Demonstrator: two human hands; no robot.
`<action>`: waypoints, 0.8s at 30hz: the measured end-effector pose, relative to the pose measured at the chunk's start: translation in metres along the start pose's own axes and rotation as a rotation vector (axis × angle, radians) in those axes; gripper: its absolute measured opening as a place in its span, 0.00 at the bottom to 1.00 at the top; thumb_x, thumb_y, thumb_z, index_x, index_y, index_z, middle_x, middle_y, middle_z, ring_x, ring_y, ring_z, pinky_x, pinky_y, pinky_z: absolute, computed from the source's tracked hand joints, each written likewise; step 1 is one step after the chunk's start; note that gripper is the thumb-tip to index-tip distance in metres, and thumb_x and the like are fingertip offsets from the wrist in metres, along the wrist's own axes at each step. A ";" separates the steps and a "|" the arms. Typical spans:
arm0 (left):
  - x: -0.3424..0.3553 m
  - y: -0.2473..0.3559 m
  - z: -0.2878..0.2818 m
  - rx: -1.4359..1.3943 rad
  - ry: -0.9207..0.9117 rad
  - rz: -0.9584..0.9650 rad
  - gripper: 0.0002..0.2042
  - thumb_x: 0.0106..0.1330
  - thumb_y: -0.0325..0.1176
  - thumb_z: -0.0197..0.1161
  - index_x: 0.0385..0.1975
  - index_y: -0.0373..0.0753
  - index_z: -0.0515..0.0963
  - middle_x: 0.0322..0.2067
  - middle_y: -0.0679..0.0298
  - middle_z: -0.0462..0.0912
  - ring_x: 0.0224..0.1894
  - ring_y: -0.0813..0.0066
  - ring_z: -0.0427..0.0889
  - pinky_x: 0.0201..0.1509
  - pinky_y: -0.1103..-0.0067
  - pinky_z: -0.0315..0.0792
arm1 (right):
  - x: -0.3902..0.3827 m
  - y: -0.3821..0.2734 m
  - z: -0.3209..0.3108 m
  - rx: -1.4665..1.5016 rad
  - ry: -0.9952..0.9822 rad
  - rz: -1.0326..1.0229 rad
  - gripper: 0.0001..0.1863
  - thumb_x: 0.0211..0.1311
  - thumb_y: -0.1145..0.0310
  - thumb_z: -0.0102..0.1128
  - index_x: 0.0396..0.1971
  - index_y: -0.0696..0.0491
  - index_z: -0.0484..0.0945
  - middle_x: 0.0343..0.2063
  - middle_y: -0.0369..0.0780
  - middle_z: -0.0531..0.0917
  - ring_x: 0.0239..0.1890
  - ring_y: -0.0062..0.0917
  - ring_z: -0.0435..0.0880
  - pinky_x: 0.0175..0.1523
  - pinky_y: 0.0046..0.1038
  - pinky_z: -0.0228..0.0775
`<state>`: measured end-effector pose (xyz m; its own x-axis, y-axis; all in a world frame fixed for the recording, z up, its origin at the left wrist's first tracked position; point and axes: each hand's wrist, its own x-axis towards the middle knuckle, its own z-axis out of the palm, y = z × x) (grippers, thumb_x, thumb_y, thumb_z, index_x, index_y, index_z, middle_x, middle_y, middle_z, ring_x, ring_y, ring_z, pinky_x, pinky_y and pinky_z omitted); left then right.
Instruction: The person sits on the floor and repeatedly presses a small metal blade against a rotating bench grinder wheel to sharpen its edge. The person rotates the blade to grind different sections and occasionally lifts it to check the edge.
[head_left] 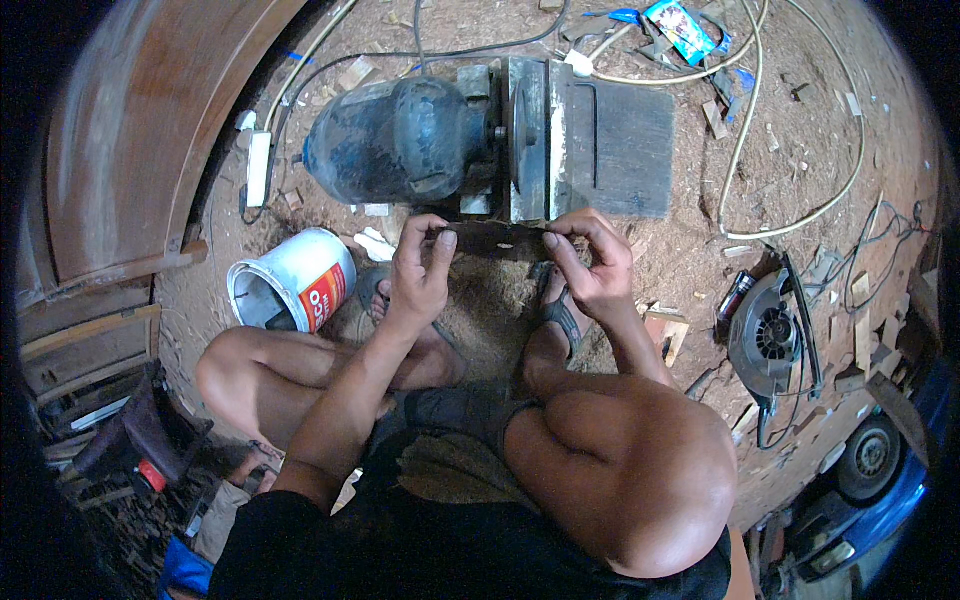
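Note:
Between my two hands is a dark, flat metal blade [480,241] with a small slot near its middle, held level by its ends. My left hand [418,272] pinches the left end between thumb and fingers. The right end is pinched by my right hand [598,268] in the same way. Just beyond the blade lies a grinding machine: a worn blue motor [385,142] whose shaft runs to an upright disc [526,135]. A dark wooden board [632,150] extends from its right side. Whether the blade touches the machine, I cannot tell.
A white bucket [300,252] lies tipped beside my left foot. On the right sits a circular saw [765,335] among wood scraps. A pale cable [735,190] loops over the dusty ground. A power strip [258,170] and wooden panel [130,120] are at left.

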<state>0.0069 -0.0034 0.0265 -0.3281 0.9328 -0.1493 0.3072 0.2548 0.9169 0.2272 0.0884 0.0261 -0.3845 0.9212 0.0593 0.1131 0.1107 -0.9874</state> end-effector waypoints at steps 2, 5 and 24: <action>0.000 -0.002 0.000 0.001 0.017 -0.026 0.09 0.72 0.34 0.57 0.42 0.35 0.71 0.34 0.66 0.74 0.37 0.80 0.70 0.45 0.81 0.67 | 0.003 0.002 0.003 0.019 0.004 0.102 0.05 0.57 0.77 0.64 0.33 0.59 0.80 0.29 0.41 0.81 0.34 0.28 0.81 0.41 0.27 0.71; -0.001 -0.012 0.003 -0.062 0.012 -0.092 0.09 0.72 0.34 0.57 0.42 0.35 0.70 0.33 0.67 0.73 0.38 0.81 0.70 0.45 0.81 0.66 | 0.004 0.018 0.009 0.036 0.013 0.178 0.05 0.59 0.75 0.63 0.33 0.60 0.80 0.28 0.41 0.80 0.34 0.26 0.80 0.41 0.26 0.71; 0.009 -0.020 0.004 -0.255 0.031 -0.163 0.08 0.72 0.31 0.57 0.42 0.35 0.71 0.34 0.71 0.74 0.38 0.86 0.70 0.44 0.86 0.65 | 0.021 0.032 0.019 0.220 0.000 0.431 0.12 0.66 0.68 0.62 0.40 0.63 0.78 0.29 0.36 0.82 0.33 0.16 0.77 0.40 0.23 0.71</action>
<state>0.0018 0.0006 0.0050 -0.3831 0.8755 -0.2946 0.0149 0.3247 0.9457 0.2050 0.1039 -0.0068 -0.3455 0.8656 -0.3624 0.0660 -0.3628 -0.9295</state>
